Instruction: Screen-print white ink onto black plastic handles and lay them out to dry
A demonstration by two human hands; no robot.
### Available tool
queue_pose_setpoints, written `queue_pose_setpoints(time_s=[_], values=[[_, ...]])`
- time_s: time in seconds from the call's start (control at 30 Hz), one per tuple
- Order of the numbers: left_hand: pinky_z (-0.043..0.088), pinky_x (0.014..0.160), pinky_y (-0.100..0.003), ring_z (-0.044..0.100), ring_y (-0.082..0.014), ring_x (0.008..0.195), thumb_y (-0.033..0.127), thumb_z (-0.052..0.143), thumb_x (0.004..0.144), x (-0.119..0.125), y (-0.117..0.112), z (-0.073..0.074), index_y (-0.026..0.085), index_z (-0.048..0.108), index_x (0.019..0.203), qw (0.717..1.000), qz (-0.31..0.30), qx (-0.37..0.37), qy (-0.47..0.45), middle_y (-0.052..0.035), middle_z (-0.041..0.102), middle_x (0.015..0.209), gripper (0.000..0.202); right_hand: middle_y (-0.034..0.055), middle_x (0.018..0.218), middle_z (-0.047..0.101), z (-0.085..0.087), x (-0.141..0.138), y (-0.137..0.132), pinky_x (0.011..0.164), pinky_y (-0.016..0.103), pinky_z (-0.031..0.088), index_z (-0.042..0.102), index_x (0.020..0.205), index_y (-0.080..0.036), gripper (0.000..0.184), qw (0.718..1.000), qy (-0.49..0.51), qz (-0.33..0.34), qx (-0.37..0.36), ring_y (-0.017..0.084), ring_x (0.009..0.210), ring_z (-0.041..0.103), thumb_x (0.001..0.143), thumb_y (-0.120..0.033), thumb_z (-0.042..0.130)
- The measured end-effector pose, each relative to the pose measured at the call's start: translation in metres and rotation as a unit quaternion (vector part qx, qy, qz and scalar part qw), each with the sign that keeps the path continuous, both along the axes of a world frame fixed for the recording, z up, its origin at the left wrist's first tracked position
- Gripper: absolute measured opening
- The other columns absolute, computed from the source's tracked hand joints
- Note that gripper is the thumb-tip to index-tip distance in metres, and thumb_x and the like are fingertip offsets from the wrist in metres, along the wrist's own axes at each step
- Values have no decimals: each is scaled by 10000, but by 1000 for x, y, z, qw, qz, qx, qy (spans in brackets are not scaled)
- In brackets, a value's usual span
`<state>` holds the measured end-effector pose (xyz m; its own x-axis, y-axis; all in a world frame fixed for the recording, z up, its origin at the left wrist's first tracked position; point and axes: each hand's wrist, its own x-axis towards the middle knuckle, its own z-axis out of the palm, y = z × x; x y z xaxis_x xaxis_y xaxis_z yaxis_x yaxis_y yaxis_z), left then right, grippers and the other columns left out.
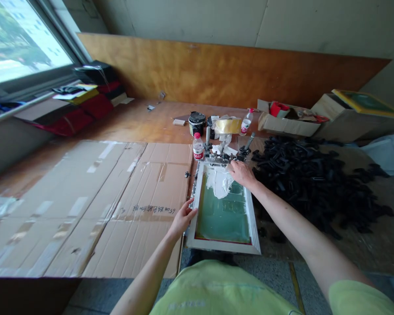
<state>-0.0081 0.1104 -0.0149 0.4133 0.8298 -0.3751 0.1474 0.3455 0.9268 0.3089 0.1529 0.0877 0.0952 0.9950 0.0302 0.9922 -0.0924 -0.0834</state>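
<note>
A screen-printing frame [255,236] with green mesh and a silver border lies on the table in front of me, hinged at its far end to a metal clamp [223,154]. White ink [218,181] is spread over the far part of the mesh. My left hand [183,215] grips the frame's left border, fingers curled over the edge. My right hand [241,173] is closed at the far right of the mesh beside the white ink; what it holds is hidden.
Flattened cardboard [95,205] covers the table to the left. A heap of black pieces [315,183] lies on the right. Behind the frame stand a water bottle [198,147], a black tub [197,123], a tape roll [228,125], a second bottle [246,122] and open boxes [290,120].
</note>
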Motion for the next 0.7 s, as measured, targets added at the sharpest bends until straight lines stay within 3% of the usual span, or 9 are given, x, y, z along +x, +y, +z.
queue_pose_setpoints(time_s=[0.13, 0.2, 0.27, 0.33, 0.43, 0.5, 0.57, 0.7], values=[[356, 482, -201, 508, -99, 541, 579, 683, 697, 3, -3, 3, 207, 461, 1393, 1000, 15, -15, 1, 38, 580, 668, 820, 154, 988, 676, -6, -12, -6, 784, 303, 428, 580, 1030, -120, 188, 998, -29, -45, -28, 247, 934, 619, 891, -183, 470], [372, 490, -206, 536, -112, 561, 587, 692, 682, 4, -4, 5, 206, 471, 1389, 1000, 22, -21, 8, 26, 607, 688, 833, 152, 952, 677, -11, -22, -10, 777, 306, 429, 585, 1014, -110, 189, 999, -25, -33, -21, 242, 901, 619, 888, -157, 451], [387, 501, -211, 562, -127, 589, 590, 701, 670, 5, -5, 8, 199, 480, 1384, 999, 27, -22, 12, 12, 631, 714, 844, 144, 938, 671, -16, -31, -21, 787, 305, 423, 593, 978, -113, 177, 999, -14, 31, -3, 236, 909, 602, 867, -123, 456], [405, 521, -215, 582, -138, 626, 585, 704, 673, 6, -6, 9, 188, 476, 1388, 999, 31, -23, 7, -3, 652, 752, 849, 127, 923, 660, -20, -34, -38, 790, 302, 416, 601, 930, -126, 173, 990, 3, 139, 14, 228, 917, 578, 839, -84, 460], [421, 554, -213, 592, -138, 670, 561, 690, 712, 7, -9, 9, 178, 453, 1399, 999, 33, -22, -6, -17, 666, 803, 822, 93, 863, 642, -19, -26, -63, 764, 300, 412, 607, 874, -146, 178, 955, 38, 294, 27, 211, 863, 554, 830, -60, 457], [429, 573, -213, 590, -133, 676, 540, 682, 734, 8, -10, 10, 174, 446, 1401, 999, 35, -19, -10, -17, 666, 815, 797, 65, 821, 630, -16, -18, -69, 736, 288, 409, 606, 843, -163, 154, 933, 68, 352, 30, 192, 814, 544, 850, -85, 474], [434, 584, -216, 582, -128, 666, 527, 681, 743, 9, -12, 10, 165, 452, 1396, 999, 41, -12, -9, -10, 657, 800, 781, 49, 810, 624, -15, -12, -65, 712, 276, 408, 605, 824, -176, 117, 930, 96, 352, 42, 181, 802, 541, 862, -122, 509], [447, 596, -230, 589, -137, 668, 528, 681, 743, 8, -13, 10, 145, 470, 1385, 999, 51, 12, 5, -8, 648, 764, 776, 80, 855, 621, -27, -14, -58, 749, 305, 424, 626, 845, -162, 151, 952, 92, 270, 112, 208, 881, 535, 853, -86, 496]])
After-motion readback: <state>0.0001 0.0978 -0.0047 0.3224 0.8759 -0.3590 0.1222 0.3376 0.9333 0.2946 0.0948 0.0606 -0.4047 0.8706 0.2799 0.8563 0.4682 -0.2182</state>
